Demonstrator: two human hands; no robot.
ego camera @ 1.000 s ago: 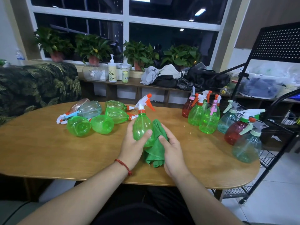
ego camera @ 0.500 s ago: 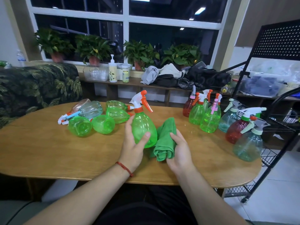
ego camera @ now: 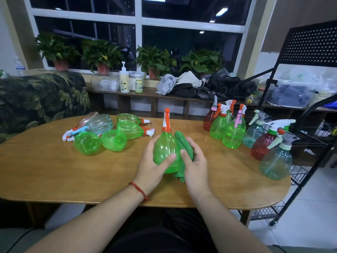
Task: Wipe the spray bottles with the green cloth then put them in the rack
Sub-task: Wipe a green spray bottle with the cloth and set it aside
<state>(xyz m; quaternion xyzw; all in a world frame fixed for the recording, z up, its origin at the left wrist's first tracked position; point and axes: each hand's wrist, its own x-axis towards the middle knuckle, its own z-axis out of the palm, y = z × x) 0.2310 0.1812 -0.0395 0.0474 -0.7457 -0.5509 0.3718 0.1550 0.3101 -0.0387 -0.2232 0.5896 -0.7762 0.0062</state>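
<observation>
A green spray bottle (ego camera: 165, 148) with an orange and white trigger stands upright at the middle of the wooden table (ego camera: 54, 170). My left hand (ego camera: 152, 165) grips its left side, thumb across the front. My right hand (ego camera: 196, 164) holds the green cloth (ego camera: 182, 143) pressed against the bottle's right side. Several spray bottles (ego camera: 109, 136) lie on their sides at the table's left. Several more (ego camera: 233, 128) stand upright at the right. The black wire rack (ego camera: 310, 136) stands past the table's right end.
A leaf-patterned sofa (ego camera: 40, 95) sits at the left. A low shelf (ego camera: 182, 99) behind the table carries clothes, a pump bottle and containers, with potted plants on the windowsill. White floor tiles show at the lower right beside the rack.
The bottle has turned so its trigger points away from me. My right hand brought the cloth from beside the bottle up against its right side.
</observation>
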